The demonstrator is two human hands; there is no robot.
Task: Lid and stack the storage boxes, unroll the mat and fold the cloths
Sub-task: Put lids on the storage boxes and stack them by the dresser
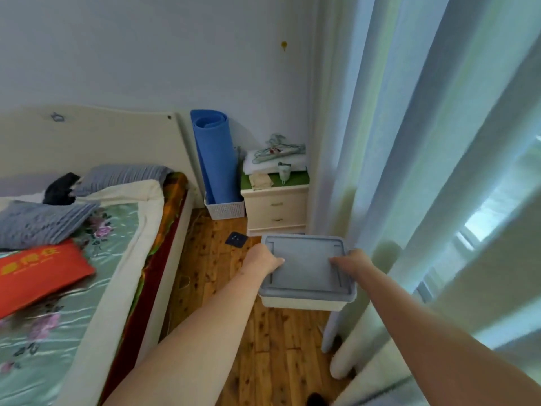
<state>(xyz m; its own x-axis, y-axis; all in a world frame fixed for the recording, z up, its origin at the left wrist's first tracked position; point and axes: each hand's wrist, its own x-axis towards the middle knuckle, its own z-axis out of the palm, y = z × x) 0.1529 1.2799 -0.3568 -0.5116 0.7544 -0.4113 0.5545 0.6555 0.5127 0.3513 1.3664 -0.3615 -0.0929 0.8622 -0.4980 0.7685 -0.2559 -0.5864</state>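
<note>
Here, near to far:

Hands: the left hand and the right hand each clasp one side of the storage box, thumbs lying over the top, arms stretched forward.
Box: white body with a grey lid already seated on it; it seems to be held up above the wooden floor, though I cannot tell for sure that it is not resting on something hidden beneath.
Step in hand: judging by the closed lid, the lidding of this box looks done and the carrying or stacking is under way; no second box shows in view.
Next move: it calls for a level two-handed carry and a square set-down, keeping clear of the curtain just beside the right arm.
Floor beyond: a small dark object lies near the box.
Mat: the blue rolled mat stands upright in a white basket between headboard and nightstand, not yet unrolled.
Cloths: folded pale fabric and hangers sit on the nightstand; grey cloths lie on the bed.
</note>
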